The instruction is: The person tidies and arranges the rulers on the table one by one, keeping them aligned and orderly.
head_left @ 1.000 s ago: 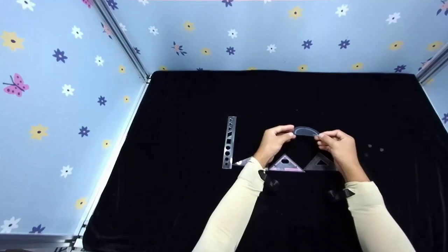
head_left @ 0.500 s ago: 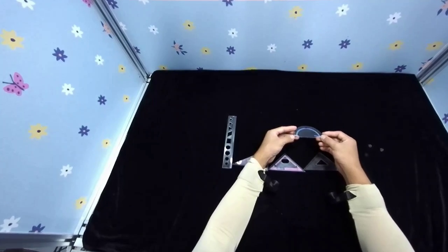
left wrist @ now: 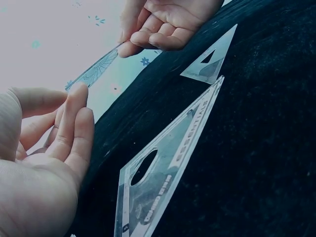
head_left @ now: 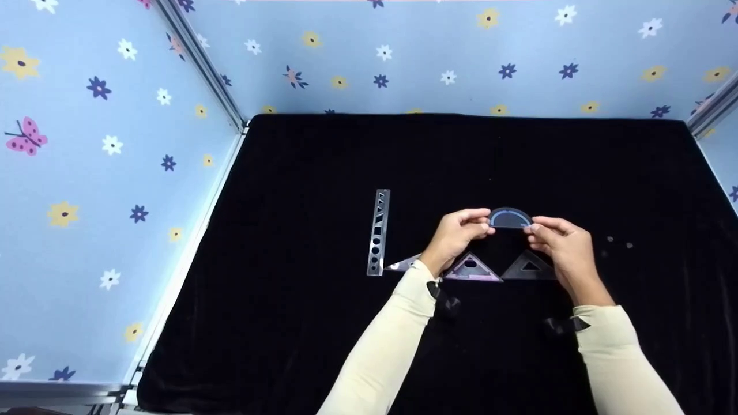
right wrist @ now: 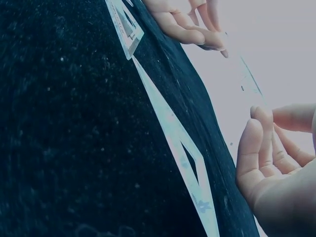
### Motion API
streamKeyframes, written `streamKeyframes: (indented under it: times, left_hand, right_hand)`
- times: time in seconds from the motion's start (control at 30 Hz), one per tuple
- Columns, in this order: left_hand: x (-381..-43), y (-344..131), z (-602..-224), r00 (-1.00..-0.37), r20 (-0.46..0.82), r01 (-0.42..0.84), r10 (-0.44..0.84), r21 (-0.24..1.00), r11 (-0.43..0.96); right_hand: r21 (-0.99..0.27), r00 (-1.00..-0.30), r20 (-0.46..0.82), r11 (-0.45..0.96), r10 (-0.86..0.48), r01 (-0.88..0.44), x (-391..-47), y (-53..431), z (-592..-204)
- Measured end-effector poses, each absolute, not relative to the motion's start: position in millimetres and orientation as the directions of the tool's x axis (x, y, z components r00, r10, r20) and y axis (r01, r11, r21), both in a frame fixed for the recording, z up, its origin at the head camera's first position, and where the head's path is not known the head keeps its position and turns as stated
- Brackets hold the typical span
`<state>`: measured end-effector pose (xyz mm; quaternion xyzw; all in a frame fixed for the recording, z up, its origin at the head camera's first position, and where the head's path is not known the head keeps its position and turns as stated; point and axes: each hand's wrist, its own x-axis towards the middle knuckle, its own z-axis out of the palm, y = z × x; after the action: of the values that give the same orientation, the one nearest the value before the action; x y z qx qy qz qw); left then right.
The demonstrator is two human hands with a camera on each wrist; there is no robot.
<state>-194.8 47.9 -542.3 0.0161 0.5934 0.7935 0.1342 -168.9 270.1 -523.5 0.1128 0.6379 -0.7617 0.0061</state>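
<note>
A clear half-round protractor (head_left: 511, 218) with a blue arc is held up off the black cloth between both hands. My left hand (head_left: 457, 233) pinches its left corner between thumb and fingers; my right hand (head_left: 565, 245) pinches the right corner the same way. In the left wrist view the protractor (left wrist: 98, 69) is tilted, seen nearly edge-on. Below the hands lie a set square (head_left: 473, 268) with pink print and a plain clear set square (head_left: 527, 266). Another triangular piece (head_left: 403, 264) is partly hidden by the left wrist.
A clear ruler (head_left: 377, 233) with cut-out shapes lies upright in the view, left of the triangles. Small round bits (head_left: 629, 245) lie right of the right hand. Black cloth (head_left: 300, 230) covers the table, and flowered blue panels (head_left: 403, 57) stand behind and at the sides.
The protractor has tipped to face the head camera more, so its arc shows more fully. Both hands have shifted slightly right, still pinching its corners.
</note>
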Motion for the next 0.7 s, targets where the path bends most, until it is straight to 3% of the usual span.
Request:
streamKeyframes:
  times: [0.27,0.7]
  left_hand:
    - [-193,52,-539,-0.960,-0.143,-0.189,0.240,0.966,-0.178]
    - [-188,61,-534,-0.975,-0.046,-0.031,0.215,0.997,0.072]
  right_hand:
    - [-0.968,-0.969,-0.200,-0.181,0.147,0.172,-168,276,-521]
    - [-0.966,-0.964,-0.214,-0.183,0.159,0.185,-161,285,-519]
